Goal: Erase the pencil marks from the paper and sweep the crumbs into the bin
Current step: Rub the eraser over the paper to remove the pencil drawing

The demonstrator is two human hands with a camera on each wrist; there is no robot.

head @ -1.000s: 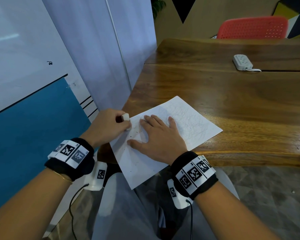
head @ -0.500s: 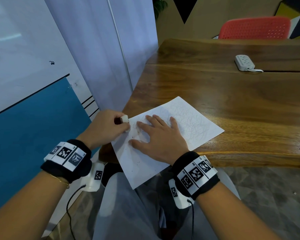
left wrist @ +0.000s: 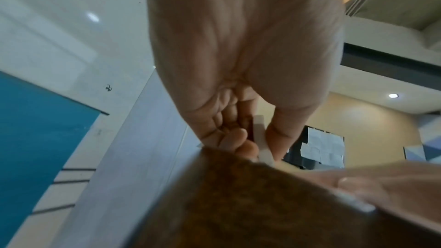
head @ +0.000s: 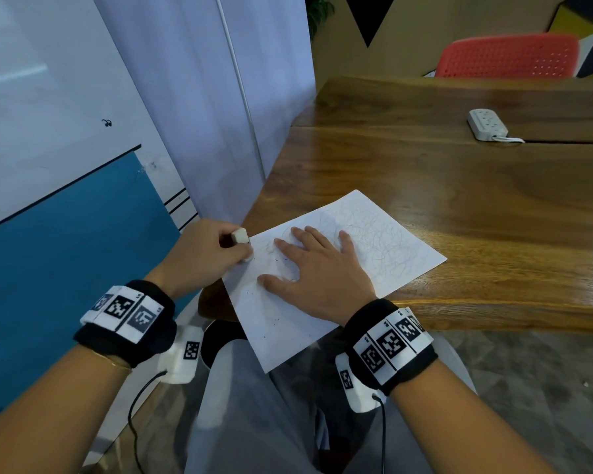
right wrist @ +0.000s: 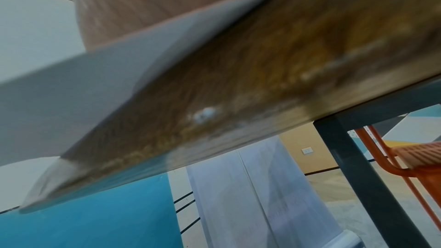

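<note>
Head view: the left hand pinches a white eraser at the left edge of the paper, barely shifted from a moment ago. The right hand lies flat with fingers spread, pinning the sheet to the wooden table. Scribbles still cover the far half; dark crumbs dot the near part. No bin shows.

Left wrist view: thumb and fingers clamp the eraser.

Right wrist view: only blurred paper and table edge. Erasing looks far from finished.
</note>
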